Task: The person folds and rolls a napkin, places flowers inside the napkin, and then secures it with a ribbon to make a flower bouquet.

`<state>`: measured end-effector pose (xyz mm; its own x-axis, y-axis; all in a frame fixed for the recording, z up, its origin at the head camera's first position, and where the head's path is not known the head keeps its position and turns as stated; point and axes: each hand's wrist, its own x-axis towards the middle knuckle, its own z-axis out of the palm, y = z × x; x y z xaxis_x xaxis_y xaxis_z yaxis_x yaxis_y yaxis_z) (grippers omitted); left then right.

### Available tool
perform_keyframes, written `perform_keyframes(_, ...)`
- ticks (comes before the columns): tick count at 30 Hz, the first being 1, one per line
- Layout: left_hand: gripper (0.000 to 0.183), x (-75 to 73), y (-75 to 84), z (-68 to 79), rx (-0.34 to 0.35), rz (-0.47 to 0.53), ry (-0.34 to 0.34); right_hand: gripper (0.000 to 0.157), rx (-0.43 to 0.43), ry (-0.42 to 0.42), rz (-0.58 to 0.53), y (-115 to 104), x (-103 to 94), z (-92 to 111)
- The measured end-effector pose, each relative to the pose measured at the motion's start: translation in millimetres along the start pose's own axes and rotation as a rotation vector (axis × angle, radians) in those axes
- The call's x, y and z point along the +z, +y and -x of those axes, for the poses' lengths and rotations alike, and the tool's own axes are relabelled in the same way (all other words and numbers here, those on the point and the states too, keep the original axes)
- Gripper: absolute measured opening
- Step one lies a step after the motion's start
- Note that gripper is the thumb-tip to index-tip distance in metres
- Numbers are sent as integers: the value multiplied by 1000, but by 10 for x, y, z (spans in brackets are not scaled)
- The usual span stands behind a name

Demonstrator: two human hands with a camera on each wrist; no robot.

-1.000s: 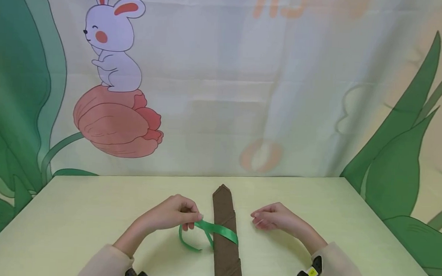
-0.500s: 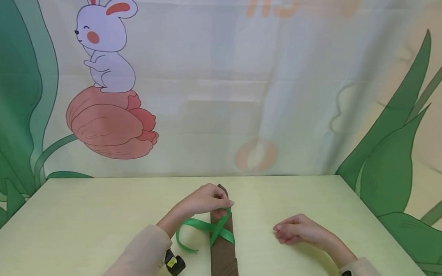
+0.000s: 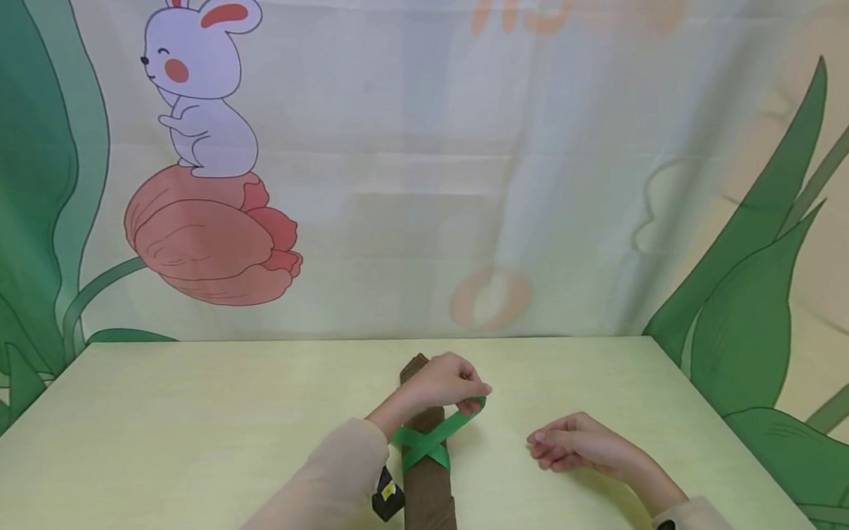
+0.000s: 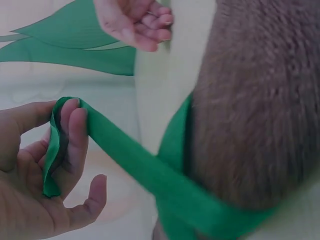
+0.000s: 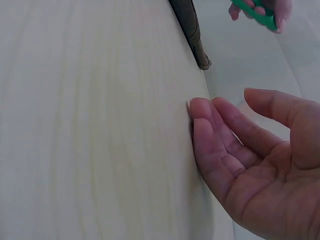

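Note:
A long roll of brown cloth (image 3: 430, 502) lies lengthwise on the table, a green ribbon (image 3: 460, 421) crossing itself over it. My left hand (image 3: 446, 383) reaches across the cloth's far part and pinches one ribbon end on its right side. In the left wrist view the ribbon (image 4: 125, 150) runs taut from thumb and fingertips to the cloth (image 4: 265, 90), a short tail hanging in the palm. The other ribbon end is hidden behind the left arm. To the right of the cloth, my right hand (image 3: 579, 442) rests by the table, fingers loosely curled around nothing.
The pale wooden table (image 3: 212, 414) ends at a printed curtain (image 3: 370, 215) with a rabbit and plants. Each wrist carries a small black camera, such as the left one (image 3: 388, 497).
My left hand has carried the ribbon end from the left side over the cloth to its right, forming a crossing. The right hand has shifted a little right and nearer, then stayed still.

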<state>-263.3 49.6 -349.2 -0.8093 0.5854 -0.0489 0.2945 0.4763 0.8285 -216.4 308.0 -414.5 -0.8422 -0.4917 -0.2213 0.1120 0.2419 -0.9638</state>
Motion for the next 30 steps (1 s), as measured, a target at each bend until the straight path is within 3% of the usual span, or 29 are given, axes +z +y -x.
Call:
perform_keyframes(7,22,120,-55,-79,-11,-24,-58,34,17,-15,-61,2,0,-24)
perform_keyframes(13,35,62,-129,-20,23,-69,-115,34,33,-6,-72,-25,-11,-30)
perform_keyframes(21,44,-153,-351,194,91,-80,-121,37,23,7,-3,-59,17,-82)
perform_keyframes(30,26,-362,-600,517,125,-184,-105,38,4,65,166,-152,116,-213)
